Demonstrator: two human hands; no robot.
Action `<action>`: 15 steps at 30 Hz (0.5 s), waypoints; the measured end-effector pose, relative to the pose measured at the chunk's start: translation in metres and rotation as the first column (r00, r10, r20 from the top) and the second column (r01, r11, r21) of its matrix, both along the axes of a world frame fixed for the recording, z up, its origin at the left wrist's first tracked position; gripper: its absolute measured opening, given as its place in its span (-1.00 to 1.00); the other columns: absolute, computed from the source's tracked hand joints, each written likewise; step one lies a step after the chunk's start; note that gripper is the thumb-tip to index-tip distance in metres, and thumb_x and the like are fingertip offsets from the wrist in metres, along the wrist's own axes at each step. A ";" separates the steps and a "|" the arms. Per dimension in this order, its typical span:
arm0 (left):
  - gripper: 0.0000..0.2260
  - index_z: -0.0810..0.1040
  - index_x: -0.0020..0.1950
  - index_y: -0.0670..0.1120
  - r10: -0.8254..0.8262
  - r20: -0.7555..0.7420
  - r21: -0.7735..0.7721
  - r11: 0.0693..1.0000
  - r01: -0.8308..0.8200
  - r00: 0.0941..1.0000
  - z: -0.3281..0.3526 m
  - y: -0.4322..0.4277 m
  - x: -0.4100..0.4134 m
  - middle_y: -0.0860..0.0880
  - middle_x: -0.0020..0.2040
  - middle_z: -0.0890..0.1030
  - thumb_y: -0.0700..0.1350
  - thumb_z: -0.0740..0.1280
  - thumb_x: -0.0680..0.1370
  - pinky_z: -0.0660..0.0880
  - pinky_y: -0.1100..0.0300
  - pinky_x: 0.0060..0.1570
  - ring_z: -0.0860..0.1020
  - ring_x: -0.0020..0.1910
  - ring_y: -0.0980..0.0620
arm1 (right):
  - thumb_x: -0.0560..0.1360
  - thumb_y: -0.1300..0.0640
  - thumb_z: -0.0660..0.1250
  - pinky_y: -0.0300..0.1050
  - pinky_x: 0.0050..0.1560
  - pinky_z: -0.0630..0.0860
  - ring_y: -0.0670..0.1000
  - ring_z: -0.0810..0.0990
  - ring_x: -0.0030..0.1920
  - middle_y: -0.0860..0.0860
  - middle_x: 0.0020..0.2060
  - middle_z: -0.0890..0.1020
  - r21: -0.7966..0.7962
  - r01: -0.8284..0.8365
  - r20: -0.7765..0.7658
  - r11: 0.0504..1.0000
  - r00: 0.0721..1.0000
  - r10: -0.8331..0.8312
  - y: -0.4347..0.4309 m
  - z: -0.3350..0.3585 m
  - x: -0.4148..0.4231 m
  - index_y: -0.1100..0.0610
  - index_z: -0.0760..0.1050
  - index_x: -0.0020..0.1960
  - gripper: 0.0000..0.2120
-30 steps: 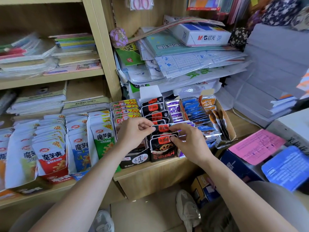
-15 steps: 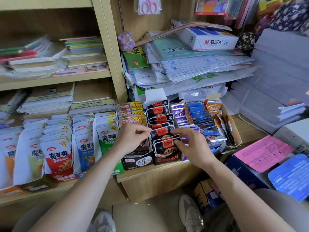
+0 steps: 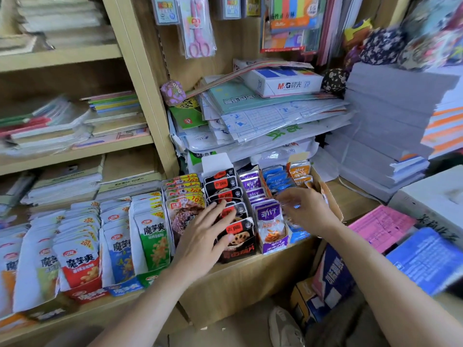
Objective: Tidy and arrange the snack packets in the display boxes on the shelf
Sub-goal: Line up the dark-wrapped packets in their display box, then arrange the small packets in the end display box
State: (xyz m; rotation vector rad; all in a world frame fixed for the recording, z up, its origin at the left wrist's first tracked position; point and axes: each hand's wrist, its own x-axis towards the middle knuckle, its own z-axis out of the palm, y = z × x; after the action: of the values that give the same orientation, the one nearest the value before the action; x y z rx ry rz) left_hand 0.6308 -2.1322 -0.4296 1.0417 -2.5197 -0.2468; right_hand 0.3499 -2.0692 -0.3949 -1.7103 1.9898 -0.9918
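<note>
Many "20%" snack packets [image 3: 80,259]

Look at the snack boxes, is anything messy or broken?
Yes. The black packets sit crooked, tipped at different angles instead of in a neat row, right where the left hand touches them. The brown cardboard box at the right end has a bent, ragged side wall.

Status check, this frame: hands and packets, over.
Left hand flat on black packets. Right hand blurred over blue packets, grip unclear. Nothing blocking.
</note>
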 end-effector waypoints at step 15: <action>-0.64 0.59 0.28 0.16 0.091 -0.030 0.020 0.996 -0.091 0.995 0.074 0.004 -0.062 0.20 0.30 0.57 0.13 0.41 0.49 0.34 0.01 0.40 0.47 0.32 0.13 | 0.53 0.24 0.36 0.03 0.35 0.37 0.11 0.43 0.30 0.02 0.32 0.54 -0.009 -0.123 -0.163 0.992 0.979 0.120 -0.014 -0.008 -0.008 0.01 0.45 0.46 -0.49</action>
State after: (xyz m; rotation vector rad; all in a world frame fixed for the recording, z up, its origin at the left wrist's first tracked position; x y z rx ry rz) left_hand 0.5687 -2.1280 -0.3558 1.1478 -2.4395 -0.2590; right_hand 0.3415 -2.0833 -0.4029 -1.9533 1.9501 -0.8575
